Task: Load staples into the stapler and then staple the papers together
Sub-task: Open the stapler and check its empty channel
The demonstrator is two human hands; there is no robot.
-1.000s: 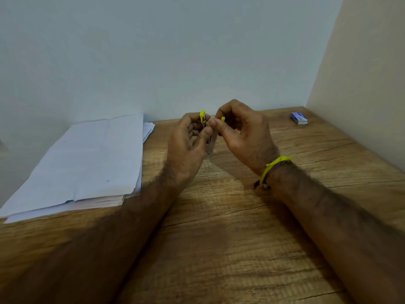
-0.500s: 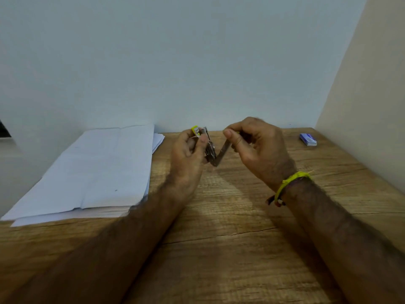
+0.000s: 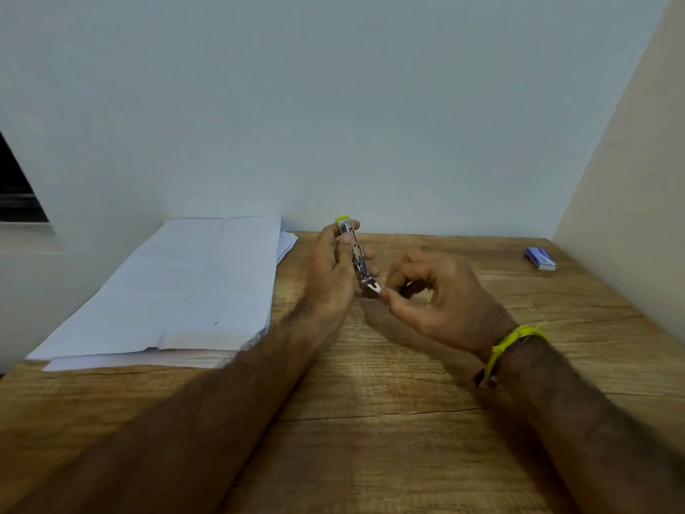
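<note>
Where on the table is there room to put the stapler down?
Bare wood lies between the right hand and the small blue box near the right wall, and across the near table between the two forearms. It is crowded at the left, where the papers lie, and mid-table, where the left hand holds the stapler.

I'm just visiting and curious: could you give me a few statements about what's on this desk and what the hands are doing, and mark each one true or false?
1. The left hand holds the stapler up off the table. True.
2. The right hand rests flat on the papers. False: its fingertips pinch the stapler's lower end; the papers lie apart, to the left.
3. A small blue box lies at the far right of the wooden table. True.
4. The stapler is clamped onto the papers. False: it is in the hands, away from the stack.
5. A yellow band circles the right wrist. True.
</note>
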